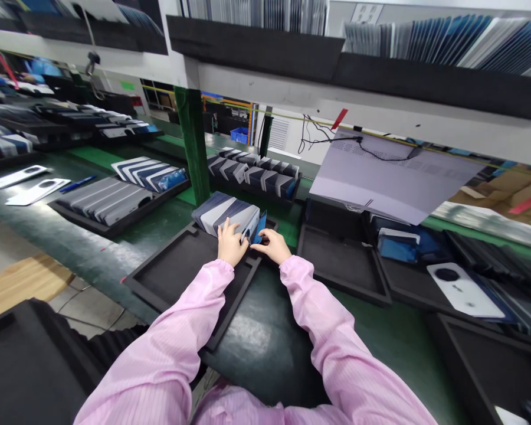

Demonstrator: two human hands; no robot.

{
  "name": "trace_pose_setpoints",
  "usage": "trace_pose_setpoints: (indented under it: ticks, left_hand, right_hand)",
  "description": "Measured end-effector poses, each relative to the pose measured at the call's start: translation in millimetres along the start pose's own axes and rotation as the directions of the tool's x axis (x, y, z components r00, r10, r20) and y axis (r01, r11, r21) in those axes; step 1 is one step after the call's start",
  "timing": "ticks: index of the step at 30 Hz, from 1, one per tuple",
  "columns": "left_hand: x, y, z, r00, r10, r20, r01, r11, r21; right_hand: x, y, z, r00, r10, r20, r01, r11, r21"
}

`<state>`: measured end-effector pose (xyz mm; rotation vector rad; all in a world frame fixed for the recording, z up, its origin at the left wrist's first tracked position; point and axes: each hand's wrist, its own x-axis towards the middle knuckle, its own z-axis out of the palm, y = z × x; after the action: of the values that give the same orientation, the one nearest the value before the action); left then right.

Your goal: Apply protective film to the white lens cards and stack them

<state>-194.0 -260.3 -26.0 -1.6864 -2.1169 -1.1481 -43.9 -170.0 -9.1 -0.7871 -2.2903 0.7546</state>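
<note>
A row of phone back covers (221, 213), grey and dark blue, stands on edge at the far end of a black foam tray (172, 260). My left hand (231, 243) rests against the near right end of this row, fingers apart, beside a cover with a round camera cutout. At that same end a bright blue phone back cover (260, 225) leans apart from the others. My right hand (272, 245) pinches its lower edge between thumb and fingers. The fingertips partly hide the edges of the end covers.
Left of the row, a foam tray (110, 227) carries more covers, near a blue pen (77, 184) and white panels (38, 192). A green post (190, 147) rises behind. Right are another foam tray (340, 254) and a white panel (464, 289). A loaded shelf (265, 53) hangs overhead.
</note>
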Motion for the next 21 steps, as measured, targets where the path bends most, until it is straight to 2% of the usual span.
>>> trace_pose_setpoints:
  ticks: [6, 11, 18, 21]
  left_hand:
    - [-2, 1, 1.8, 1.0, -0.014, -0.016, 0.014, 1.0, 0.015]
    - [-4, 7, 6.1, 0.997, -0.052, -0.052, 0.054, 0.998, 0.037]
    - [-4, 13, 11.9, 0.991, -0.094, -0.092, 0.101, 0.992, 0.073]
    - [-4, 13, 15.4, 0.989, -0.11, -0.102, 0.118, 0.99, 0.076]
  right_hand:
    - [-4, 10, -14, 0.998, 0.056, -0.031, -0.054, 0.996, 0.069]
    - [-8, 6, -8, 0.996, 0.074, -0.044, -0.07, 0.993, 0.092]
    - [-7, -2, -3, 0.968, 0.142, -0.205, -0.147, 0.989, -0.01]
    - [-8, -5, 0, 0.967, 0.139, -0.213, -0.151, 0.988, -0.04]
